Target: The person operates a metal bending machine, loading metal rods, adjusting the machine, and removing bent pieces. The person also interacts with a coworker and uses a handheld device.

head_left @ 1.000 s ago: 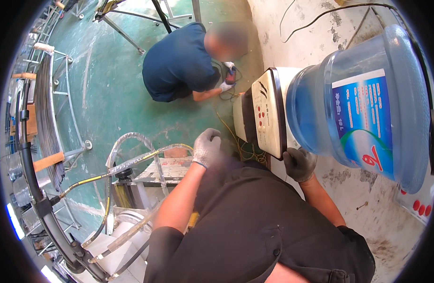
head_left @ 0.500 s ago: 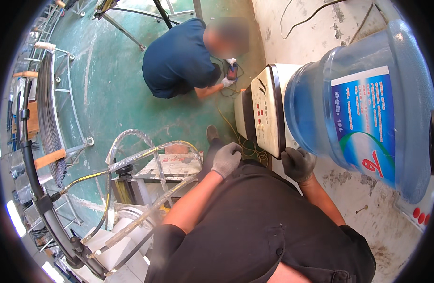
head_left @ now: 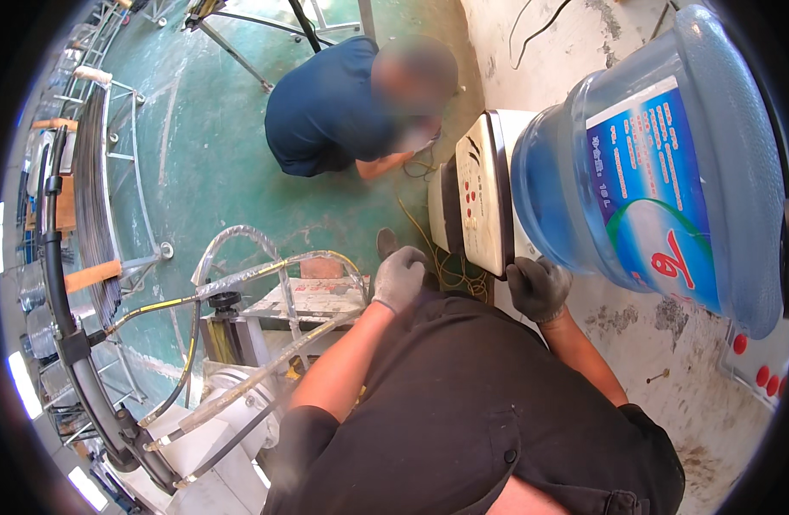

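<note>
My left hand (head_left: 400,279), in a light grey glove, is loosely closed over my left thigh, with nothing visible in it. In a darker grey glove, my right hand (head_left: 538,289) is curled into a fist beside the lower front corner of a water dispenser (head_left: 484,193). Whether its knuckles touch the casing, I cannot tell. The dispenser has a cream front panel with red marks and a dark rim. A large blue water bottle (head_left: 574,163) with a printed label sits on it, just beyond my right hand.
A person in a dark blue shirt (head_left: 321,107) crouches ahead on the green floor (head_left: 205,193). Yellow cable (head_left: 463,279) lies coiled beside the dispenser. Left of me are hoses (head_left: 167,313), a metal frame and a rack of long dark rods (head_left: 94,180). A stained pale wall (head_left: 617,322) borders the right.
My left hand has shifted slightly left and turned, its fingers pointing more upward in the picture. My right hand has stayed near the dispenser corner. The crouching person's hands have moved closer to their head.
</note>
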`<state>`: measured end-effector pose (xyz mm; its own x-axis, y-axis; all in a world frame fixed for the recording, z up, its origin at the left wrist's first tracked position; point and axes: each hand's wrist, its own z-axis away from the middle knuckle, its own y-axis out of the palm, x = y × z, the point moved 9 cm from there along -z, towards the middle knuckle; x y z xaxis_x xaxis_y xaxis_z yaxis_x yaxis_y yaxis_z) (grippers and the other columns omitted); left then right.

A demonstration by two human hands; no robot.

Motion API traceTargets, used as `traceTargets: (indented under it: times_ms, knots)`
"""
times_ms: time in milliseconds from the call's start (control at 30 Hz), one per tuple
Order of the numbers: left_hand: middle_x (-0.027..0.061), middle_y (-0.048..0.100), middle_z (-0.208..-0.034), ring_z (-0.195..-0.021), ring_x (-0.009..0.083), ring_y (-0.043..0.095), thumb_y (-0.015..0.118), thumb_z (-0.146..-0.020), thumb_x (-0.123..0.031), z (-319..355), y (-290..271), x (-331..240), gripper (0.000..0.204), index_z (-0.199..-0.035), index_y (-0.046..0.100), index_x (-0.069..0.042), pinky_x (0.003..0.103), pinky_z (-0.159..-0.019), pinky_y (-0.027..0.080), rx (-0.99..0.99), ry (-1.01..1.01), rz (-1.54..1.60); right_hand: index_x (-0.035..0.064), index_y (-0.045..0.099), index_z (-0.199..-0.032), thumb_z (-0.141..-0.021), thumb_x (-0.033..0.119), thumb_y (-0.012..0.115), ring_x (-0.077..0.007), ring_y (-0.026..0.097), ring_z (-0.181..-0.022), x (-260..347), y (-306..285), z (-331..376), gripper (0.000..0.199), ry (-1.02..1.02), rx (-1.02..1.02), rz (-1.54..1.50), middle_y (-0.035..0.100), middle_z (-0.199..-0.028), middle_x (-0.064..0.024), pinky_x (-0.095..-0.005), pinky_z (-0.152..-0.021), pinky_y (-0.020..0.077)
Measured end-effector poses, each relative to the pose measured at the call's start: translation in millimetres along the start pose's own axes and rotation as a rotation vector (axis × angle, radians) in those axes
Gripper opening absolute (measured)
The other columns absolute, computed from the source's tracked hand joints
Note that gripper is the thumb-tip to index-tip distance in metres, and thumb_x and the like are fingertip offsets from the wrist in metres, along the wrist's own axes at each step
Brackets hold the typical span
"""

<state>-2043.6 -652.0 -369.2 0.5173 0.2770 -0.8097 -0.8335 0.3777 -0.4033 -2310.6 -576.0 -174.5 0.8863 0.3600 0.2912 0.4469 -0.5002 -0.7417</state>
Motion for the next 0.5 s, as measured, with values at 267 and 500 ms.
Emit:
traceTargets:
  times_ms: [267, 500]
  knots:
    - [0.0184, 0.083, -0.107, -0.103, 0.0284, 0.081, 0.067, -0.098, -0.014, 4, 11, 5, 0.026, -0.117, 0.081, -0.002, 0.04, -0.096, 0.062, 0.063, 0.064, -0.014, 0.0118, 0.073, -0.105, -0.086, 0.004, 0.089, -0.0249, 0.061, -0.057, 10, -3, -17, 0.025, 0.095, 0.087, -0.048, 0.061, -0.07, -0.0035, -0.0423, -0.054, 0.0465]
    - [0.02, 0.083, -0.107, -0.104, 0.0309, 0.081, 0.068, -0.096, -0.014, -101, -44, 5, 0.028, -0.116, 0.082, -0.002, 0.04, -0.096, 0.062, 0.046, 0.035, -0.093, 0.0046, 0.08, -0.115, -0.087, 0.015, 0.093, -0.0287, 0.073, -0.079, 30, 83, -95, 0.032, 0.405, 0.451, -0.711, 0.075, -0.088, -0.011, -0.0394, -0.074, 0.0599]
